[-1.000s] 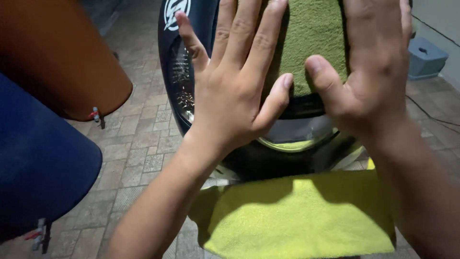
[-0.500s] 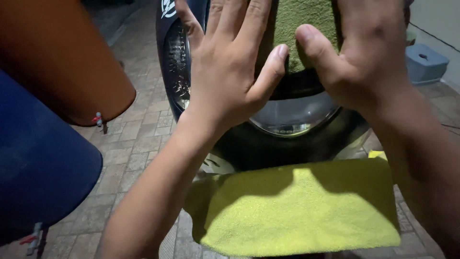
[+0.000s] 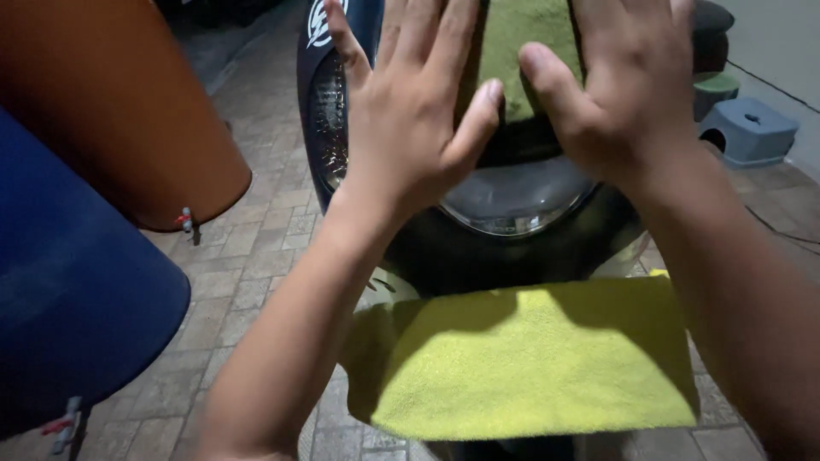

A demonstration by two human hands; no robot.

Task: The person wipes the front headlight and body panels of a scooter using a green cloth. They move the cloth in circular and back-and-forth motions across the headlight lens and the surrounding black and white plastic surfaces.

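Two hands, left hand (image 3: 410, 128), right hand (image 3: 632, 94), spread flat on green cloth (image 3: 521, 43); one yellow cloth (image 3: 530, 358) below.

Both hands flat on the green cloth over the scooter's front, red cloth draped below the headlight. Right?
Not quite. In the head view the lower cloth is yellow, not red. The rest holds: the left hand and right hand press flat on the green cloth above the headlight.

Fuzzy yellow microfibre cloth (image 3: 547, 358); glossy clear plastic headlight (image 3: 521, 201); rough brick paving (image 3: 256, 256)
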